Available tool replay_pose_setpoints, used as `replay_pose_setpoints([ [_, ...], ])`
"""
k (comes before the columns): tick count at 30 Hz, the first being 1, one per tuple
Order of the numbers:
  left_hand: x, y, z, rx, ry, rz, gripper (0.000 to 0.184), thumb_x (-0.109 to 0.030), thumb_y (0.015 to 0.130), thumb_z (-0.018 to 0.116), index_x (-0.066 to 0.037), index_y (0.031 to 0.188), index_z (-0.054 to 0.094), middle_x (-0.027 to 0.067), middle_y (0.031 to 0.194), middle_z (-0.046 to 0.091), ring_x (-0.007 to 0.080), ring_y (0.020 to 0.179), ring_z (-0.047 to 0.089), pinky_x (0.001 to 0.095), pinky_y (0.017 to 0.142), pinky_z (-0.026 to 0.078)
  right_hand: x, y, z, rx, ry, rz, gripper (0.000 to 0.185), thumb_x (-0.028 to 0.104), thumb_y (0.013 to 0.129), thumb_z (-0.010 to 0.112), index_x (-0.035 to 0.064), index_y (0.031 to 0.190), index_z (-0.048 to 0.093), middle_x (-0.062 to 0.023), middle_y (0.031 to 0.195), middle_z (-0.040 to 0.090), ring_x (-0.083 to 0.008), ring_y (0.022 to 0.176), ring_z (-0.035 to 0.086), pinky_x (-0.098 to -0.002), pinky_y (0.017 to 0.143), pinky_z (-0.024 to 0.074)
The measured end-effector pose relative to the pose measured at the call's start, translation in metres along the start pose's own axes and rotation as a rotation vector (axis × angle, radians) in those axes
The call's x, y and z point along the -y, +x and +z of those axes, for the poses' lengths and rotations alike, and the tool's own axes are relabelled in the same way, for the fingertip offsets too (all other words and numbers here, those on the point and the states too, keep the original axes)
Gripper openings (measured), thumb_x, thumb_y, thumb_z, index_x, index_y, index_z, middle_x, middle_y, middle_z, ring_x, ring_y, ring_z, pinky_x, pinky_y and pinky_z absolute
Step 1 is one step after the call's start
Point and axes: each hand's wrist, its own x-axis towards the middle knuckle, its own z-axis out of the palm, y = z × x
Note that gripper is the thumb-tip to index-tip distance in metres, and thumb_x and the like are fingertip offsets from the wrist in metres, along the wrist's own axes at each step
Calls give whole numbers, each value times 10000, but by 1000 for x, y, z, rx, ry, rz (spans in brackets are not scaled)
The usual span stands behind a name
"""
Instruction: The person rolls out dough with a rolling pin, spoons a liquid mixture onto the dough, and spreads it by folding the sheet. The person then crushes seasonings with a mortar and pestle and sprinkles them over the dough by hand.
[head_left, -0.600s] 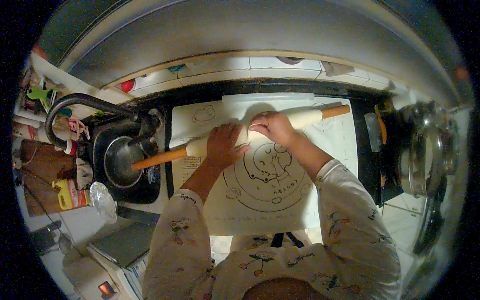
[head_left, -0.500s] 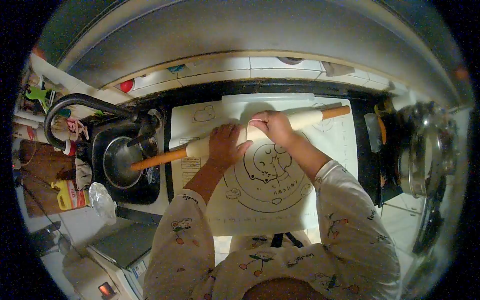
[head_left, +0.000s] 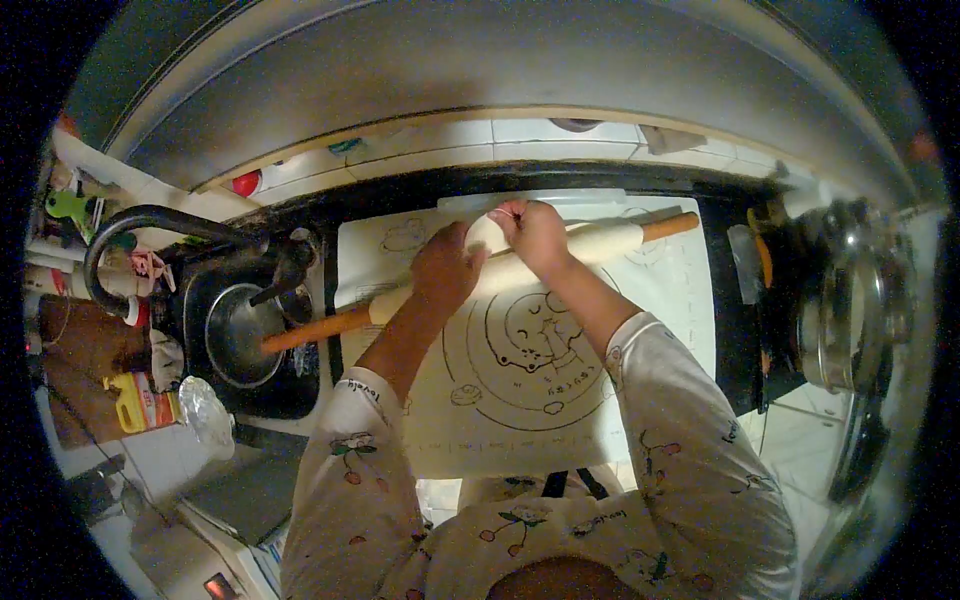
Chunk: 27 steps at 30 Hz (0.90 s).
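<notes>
A long rolling pin [head_left: 330,328] with orange-brown ends lies slantwise over a white printed mat [head_left: 540,440]. Pale dough [head_left: 590,247] is wrapped around its middle. My left hand [head_left: 447,266] holds the left side of a raised flap of dough [head_left: 487,236], its fingers closed at the edge. The flap's right edge is pinched in my right hand [head_left: 536,234], above the pin. Both hands hide part of the pin and of the dough.
A black sink with a metal bowl [head_left: 245,335] and a dark curved faucet [head_left: 165,215] is at the left. A yellow bottle [head_left: 128,403] and a foil-like round object [head_left: 206,418] stand near it. Metal pots [head_left: 850,320] are at the right.
Both hands have moved up and away from my body, lifting a flap of dough off the roll. The view has shifted slightly. The pin has stayed nearly in place.
</notes>
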Motion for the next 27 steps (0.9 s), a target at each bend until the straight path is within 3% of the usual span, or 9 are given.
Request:
replay_pose_setpoints([
  [2,9,-2,2,155,41,-92,182,-208,801,543,-57,902,551,171,855,588,331,796,574,409,708,467,2,-3,-3,35,24,60,266,343,773,587,85,811,637,-149,800,616,-329,738,578,-395,642,469],
  [5,36,7,7,34,-80,-43,195,-207,803,546,-62,933,551,167,893,594,325,859,566,403,755,454,-1,-8,-3,-179,-201,-333,298,256,758,612,57,979,596,-173,1053,551,-309,886,562,-341,752,465],
  [6,42,9,9,47,-44,-13,210,-221,803,545,-61,940,551,164,901,595,321,863,567,400,756,455,4,-21,-5,-22,-264,-254,447,284,768,583,60,1146,499,-178,1259,393,-331,1098,439,-366,918,377],
  [10,39,22,4,163,-17,5,260,-284,812,530,-57,938,551,159,911,599,318,858,572,394,742,458,15,-56,-17,224,-482,-301,550,321,807,507,78,1277,360,-166,1328,305,-290,1238,285,-433,1013,226],
  [13,43,23,15,236,66,41,293,-338,820,511,-63,914,548,152,879,605,323,817,579,402,707,463,25,-93,-34,193,-439,-404,527,345,826,454,39,1250,380,-184,1293,373,-309,1217,333,-486,991,254],
  [18,58,20,23,132,140,56,295,-370,817,514,-88,897,546,128,831,616,316,761,591,427,661,465,-3,-229,-40,393,-602,-354,495,281,762,546,94,1208,436,-141,1275,384,-307,1211,314,-531,987,208],
  [20,64,16,25,-14,144,110,293,-374,816,516,-95,899,547,127,822,618,316,750,592,437,658,464,11,-243,-59,428,-586,-345,498,266,735,586,95,1184,452,-140,1257,399,-304,1205,321,-531,984,219],
  [23,56,26,8,170,87,15,274,-364,819,516,-100,880,554,138,774,613,336,704,588,442,628,469,27,-197,-74,394,-433,-185,489,286,705,617,97,1137,484,-117,1190,452,-291,1142,391,-499,971,266],
  [27,61,30,1,30,64,73,258,-352,824,516,-100,849,561,141,710,605,350,654,584,440,586,478,-3,-208,-61,638,-360,-315,446,288,708,603,93,1097,505,-91,1095,499,-272,1041,465,-421,923,342],
])
